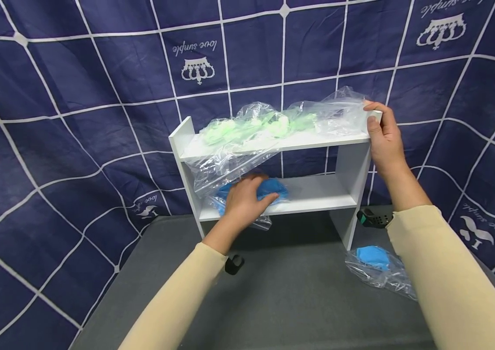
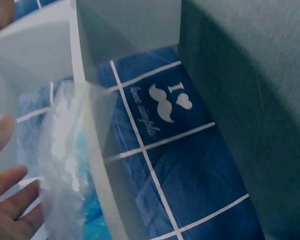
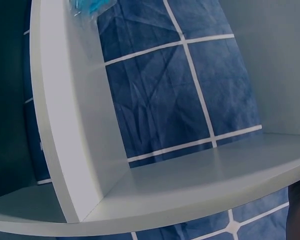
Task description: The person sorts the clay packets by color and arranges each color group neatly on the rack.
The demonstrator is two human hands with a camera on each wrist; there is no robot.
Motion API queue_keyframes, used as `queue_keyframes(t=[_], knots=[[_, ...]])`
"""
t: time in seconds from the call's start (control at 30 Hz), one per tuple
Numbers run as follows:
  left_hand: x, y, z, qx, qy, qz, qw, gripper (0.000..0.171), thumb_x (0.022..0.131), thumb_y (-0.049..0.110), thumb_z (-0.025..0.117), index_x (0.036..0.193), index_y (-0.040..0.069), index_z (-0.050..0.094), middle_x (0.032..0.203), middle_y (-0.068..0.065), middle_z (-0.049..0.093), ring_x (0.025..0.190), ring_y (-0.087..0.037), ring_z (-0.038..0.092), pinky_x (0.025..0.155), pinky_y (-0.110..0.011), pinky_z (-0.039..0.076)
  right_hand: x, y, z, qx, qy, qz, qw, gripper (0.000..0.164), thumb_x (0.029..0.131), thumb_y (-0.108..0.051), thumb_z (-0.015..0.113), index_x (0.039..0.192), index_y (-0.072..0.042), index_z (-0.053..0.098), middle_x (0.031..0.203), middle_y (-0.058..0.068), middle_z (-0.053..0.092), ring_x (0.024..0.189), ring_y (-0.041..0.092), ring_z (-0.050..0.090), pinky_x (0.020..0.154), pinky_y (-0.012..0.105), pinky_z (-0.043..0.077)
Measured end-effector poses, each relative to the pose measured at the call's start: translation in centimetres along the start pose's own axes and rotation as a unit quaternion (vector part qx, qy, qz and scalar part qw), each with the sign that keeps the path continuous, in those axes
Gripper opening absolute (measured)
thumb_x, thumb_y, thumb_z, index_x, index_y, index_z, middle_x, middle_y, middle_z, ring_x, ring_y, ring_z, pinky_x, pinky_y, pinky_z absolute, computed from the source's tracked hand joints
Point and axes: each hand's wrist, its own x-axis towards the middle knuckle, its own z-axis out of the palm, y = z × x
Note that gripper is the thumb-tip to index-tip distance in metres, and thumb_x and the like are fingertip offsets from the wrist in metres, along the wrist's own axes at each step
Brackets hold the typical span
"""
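Note:
A white two-tier shelf rack point(image 1: 317, 141) stands on the dark surface. My left hand point(image 1: 245, 201) is at the lower shelf, its thumb and fingers spread beside a blue folded item point(image 1: 274, 188) in a clear plastic bag point(image 2: 65, 165). The bag lies on the shelf and partly hangs over its front edge. At the upper right corner, my right hand point(image 1: 385, 136) grips the rack's side panel point(image 1: 374, 115), thumb in front and fingers behind. Pale green items point(image 1: 252, 129) in clear bags lie along the top shelf, with one bag's zip edge drooping at the left.
Another blue item point(image 1: 373, 256) in a clear bag lies on the grey surface point(image 1: 274, 291), right of the rack near my right forearm. A navy cloth with white grid lines point(image 1: 142, 73) hangs behind the rack and at the sides.

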Motion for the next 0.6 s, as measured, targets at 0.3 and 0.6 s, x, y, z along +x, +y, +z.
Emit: queue_keyframes(t=[0.3, 0.6], knots=[[-3.3, 1.7, -1.6, -0.067, 0.057, 0.134, 0.9871, 0.038, 0.098, 0.025, 0.064, 0.135, 0.016, 0.061, 0.139, -0.002, 0.060, 0.131, -0.022, 0.057, 0.101, -0.043, 0.052, -0.1, 0.1, 0.2, -0.013, 0.004, 0.009, 1.000, 0.025, 0.106, -0.015, 0.044, 0.126, -0.010, 0.056, 0.151, 0.006, 0.048, 0.142, 0.010, 0.039, 0.111, 0.016, 0.027], [-6.3, 3.0, -4.5, -0.102, 0.097, 0.262, 0.9547, 0.033, 0.098, 0.015, 0.062, 0.131, 0.013, 0.063, 0.135, -0.003, 0.063, 0.127, -0.018, 0.060, 0.094, -0.035, 0.055, -0.1, 0.0, 0.1, -0.017, 0.007, 0.014, 1.000, 0.025, 0.106, -0.017, 0.044, 0.127, -0.013, 0.057, 0.152, 0.003, 0.048, 0.141, 0.010, 0.039, 0.110, 0.018, 0.027]])
